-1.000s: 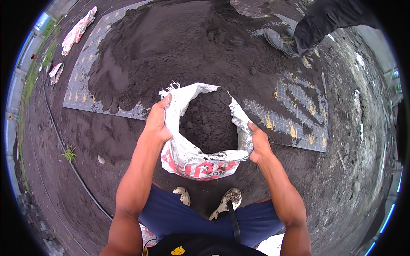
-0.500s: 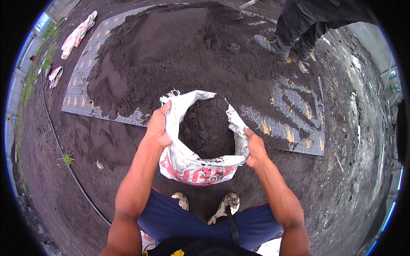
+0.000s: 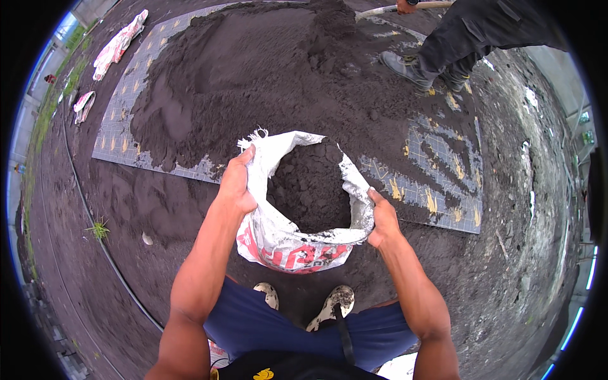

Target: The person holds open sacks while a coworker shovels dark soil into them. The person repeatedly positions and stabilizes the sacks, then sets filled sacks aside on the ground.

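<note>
Between my feet and the edge of a grey sheet stands a white woven sack (image 3: 297,252) with red print, its mouth spread wide. Dark, damp-looking sand (image 3: 310,187) fills much of it. My left hand (image 3: 238,182) grips the left side of the rim, beside a frayed corner. Gripping the right side of the rim is my right hand (image 3: 383,218), thumb on top. The fingers of both hands are partly hidden by the cloth.
Beyond the sack, a broad heap of dark sand (image 3: 253,69) covers much of the grey sheet (image 3: 443,190). A co-worker's boot (image 3: 407,69) stands on it at far right, near a long handle (image 3: 380,10). Empty sacks (image 3: 120,44) and a black hose (image 3: 104,250) lie left.
The co-worker's hand and the tool's long handle have come further into view at the top. My hands keep their hold on the sack, which has barely shifted.
</note>
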A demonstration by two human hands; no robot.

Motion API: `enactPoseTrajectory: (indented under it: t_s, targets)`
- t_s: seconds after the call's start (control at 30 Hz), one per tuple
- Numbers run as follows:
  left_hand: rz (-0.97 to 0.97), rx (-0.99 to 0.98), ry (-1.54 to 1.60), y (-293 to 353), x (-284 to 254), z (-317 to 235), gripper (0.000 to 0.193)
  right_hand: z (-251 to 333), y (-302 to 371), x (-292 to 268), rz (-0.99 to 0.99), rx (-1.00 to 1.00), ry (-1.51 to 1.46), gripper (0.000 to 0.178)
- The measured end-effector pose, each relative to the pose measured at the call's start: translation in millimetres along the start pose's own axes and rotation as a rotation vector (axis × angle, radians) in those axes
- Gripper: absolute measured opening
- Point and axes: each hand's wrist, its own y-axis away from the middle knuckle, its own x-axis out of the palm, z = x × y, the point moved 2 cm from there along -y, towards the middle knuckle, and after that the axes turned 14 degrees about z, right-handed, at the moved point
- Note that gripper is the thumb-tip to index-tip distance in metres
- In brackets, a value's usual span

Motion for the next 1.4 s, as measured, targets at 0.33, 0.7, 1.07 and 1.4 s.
enactPoseTrajectory:
  t_s: [0.33,0.7,1.07,1.4]
  targets:
    - [-0.081,-0.066,0.068,14,-13,-34,0.038,9,4,22,-0.028,-0.336,0.035,0.067]
    - [-0.078,-0.010,0.060,-11,-6,-19,0.037,22,-15,27,0.148,0.003,-0.121,0.043]
    - [-0.104,-0.042,0.003,-20,-3,-11,0.038,21,-24,5,0.155,0.195,-0.059,0.040]
    - [-0.139,-0.080,0.068,-7,-1,-21,0.038,22,-4,7,0.132,0.117,-0.318,0.067]
